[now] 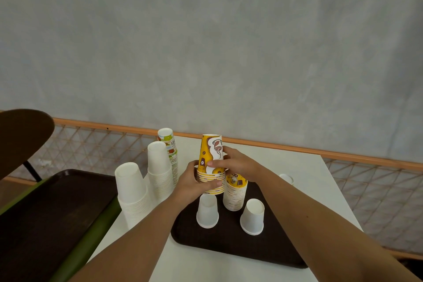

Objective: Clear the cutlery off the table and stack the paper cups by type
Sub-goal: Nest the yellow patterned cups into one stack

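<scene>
Both hands hold a short stack of upside-down yellow patterned paper cups (pixel 209 160) above the dark tray (pixel 231 247). My left hand (pixel 194 184) wraps the stack's lower rims; my right hand (pixel 233 162) grips the top cup from the right. Behind it a taller stack of the same yellow cups (pixel 235 192) stands on the tray. Two single white cups (pixel 207 212) (pixel 253 216) stand upside down on the tray. No cutlery is visible.
Left of the tray on the white table (pixel 297 167) stand two white cup stacks (pixel 132 192) (pixel 159 167) and a green-patterned stack (pixel 170 146). A small white cup (pixel 286 178) sits behind my right forearm. A second dark tray (pixel 45 213) lies at left. A mesh railing (pixel 366 158) borders the table.
</scene>
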Demonstrator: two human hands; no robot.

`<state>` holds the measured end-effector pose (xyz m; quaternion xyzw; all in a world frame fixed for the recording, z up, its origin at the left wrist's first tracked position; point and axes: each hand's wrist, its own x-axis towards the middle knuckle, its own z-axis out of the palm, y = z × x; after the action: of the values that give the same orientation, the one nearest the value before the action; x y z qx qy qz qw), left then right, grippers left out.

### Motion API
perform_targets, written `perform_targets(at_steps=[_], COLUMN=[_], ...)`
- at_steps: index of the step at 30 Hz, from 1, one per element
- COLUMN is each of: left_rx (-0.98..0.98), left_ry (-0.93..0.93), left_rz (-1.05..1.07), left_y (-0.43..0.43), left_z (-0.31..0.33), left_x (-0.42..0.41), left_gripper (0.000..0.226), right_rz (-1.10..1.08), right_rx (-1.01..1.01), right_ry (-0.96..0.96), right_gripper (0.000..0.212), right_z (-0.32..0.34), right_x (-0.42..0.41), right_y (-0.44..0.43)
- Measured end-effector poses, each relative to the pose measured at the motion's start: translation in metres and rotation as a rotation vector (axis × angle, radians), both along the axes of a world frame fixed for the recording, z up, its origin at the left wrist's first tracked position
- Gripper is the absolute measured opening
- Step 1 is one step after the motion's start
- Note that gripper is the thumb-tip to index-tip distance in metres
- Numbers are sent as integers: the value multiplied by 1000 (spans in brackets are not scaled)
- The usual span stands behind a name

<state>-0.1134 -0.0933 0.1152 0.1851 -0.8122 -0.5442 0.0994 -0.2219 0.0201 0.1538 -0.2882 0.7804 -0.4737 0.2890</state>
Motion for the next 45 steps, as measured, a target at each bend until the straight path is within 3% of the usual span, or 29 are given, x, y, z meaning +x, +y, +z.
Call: perform_targets(at_steps=[7, 12, 22, 28, 45], left_rx=[-8, -26, -7, 8, 19], left_ry=[-3, -24, -49, -54, -53], left_rz=[-6, -15, -2, 28, 73], left_y=[0, -2, -6, -6, -7], left_z=[1, -5, -11, -12, -8], left_x=[0, 2, 2, -1, -9], left_gripper=[78, 79, 76, 73, 75], right_rz=[-65, -80, -329, -497, -427], right_rx=[-76, -155, -434, -307, 49], right_ry=[-4, -26, 0, 167, 165], right_gripper=[61, 49, 44, 56, 77], right_z=[-3, 5, 28, 14, -33], right_x=[-5, -12, -33, -45, -42], right_y=[-2, -1, 7, 18, 31])
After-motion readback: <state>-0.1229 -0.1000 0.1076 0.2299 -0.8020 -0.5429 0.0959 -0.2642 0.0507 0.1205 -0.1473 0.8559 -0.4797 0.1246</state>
